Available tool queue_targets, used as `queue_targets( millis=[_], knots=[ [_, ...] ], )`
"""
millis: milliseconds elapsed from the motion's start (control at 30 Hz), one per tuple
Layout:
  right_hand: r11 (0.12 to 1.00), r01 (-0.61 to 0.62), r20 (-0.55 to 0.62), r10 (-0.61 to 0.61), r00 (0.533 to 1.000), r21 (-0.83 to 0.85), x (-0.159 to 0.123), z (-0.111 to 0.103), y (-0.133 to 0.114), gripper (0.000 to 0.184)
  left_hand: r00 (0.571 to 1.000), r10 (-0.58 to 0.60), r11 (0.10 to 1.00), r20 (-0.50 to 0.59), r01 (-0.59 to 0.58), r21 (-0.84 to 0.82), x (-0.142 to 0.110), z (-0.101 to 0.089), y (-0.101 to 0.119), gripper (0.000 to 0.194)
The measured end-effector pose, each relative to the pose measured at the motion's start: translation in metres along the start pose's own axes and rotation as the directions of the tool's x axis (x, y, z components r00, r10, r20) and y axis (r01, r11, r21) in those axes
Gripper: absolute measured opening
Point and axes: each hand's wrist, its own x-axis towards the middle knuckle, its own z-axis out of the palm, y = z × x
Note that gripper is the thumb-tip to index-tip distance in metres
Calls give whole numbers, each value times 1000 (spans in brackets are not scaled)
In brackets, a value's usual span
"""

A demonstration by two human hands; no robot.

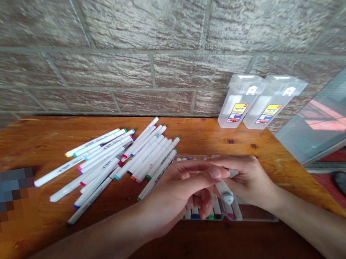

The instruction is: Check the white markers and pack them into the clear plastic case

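Observation:
My left hand [190, 185] is closed, thumb and fingers pinched around a white marker [225, 192] with a grey end that points toward me. Pressed against it from the right, my right hand [250, 178] has its fingers curled. A pale piece shows between those fingers, but the left hand partly hides it, so I cannot tell what it is. Below both hands lies an open clear plastic case [257, 218] holding several white markers with coloured ends, among them blue, green and pink. The hands cover much of the case.
A loose pile of white markers [100, 172] with coloured caps spreads over the left half of the wooden table [145, 240]. Two clear labelled containers [233, 106] stand at the back right by the stone wall [145, 41]. A blurred-out patch covers the left edge.

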Motion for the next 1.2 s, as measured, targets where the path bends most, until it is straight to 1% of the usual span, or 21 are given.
queue_targets(
  millis=[267, 400, 467, 567, 600, 733, 800, 933, 1067, 1200],
  knots=[
    [1000, -18, 12, 18, 1000, -4, -1, -1, 0, 23, 1000, -5, 1000, 0, 5, 2, 1, -1, 0, 23],
    [1000, -25, 6, 25, 1000, -3, -1, -1, -2, 22, 1000, 3, 1000, 27, -3, 25, 0, -2, -2, 25],
    [999, -49, 3, 49, 999, -6, -1, -1, -1, 23, 1000, 10, 999, 15, -11, 50, 0, -2, -2, 26],
    [992, -124, 9, 123, 992, 18, -5, 0, 2, 25, 999, 34, 994, -34, -30, 108, 1, -1, -2, 27],
    [987, -157, 11, 156, 988, 42, -6, 0, 4, 27, 998, 44, 990, -47, -37, 134, 1, 0, -2, 27],
    [947, -260, -13, 268, 963, 188, -11, 2, 8, 33, 995, 94, 973, -42, -82, 216, 2, -1, -3, 28],
    [919, -281, -20, 298, 954, 277, -10, 2, 5, 33, 994, 95, 970, -52, -81, 229, 2, -2, -5, 33],
    [846, -304, -23, 349, 937, 437, -4, 1, -4, 31, 996, 54, 969, -76, -34, 244, 1, -3, -10, 40],
    [769, -331, -23, 410, 912, 547, 1, 2, -8, 38, 996, 61, 954, -59, -41, 295, -1, 0, -11, 37],
    [707, -376, 22, 454, 891, 599, 4, 0, -7, 37, 996, 77, 941, -42, -58, 335, -2, 1, -11, 36]
  ],
)
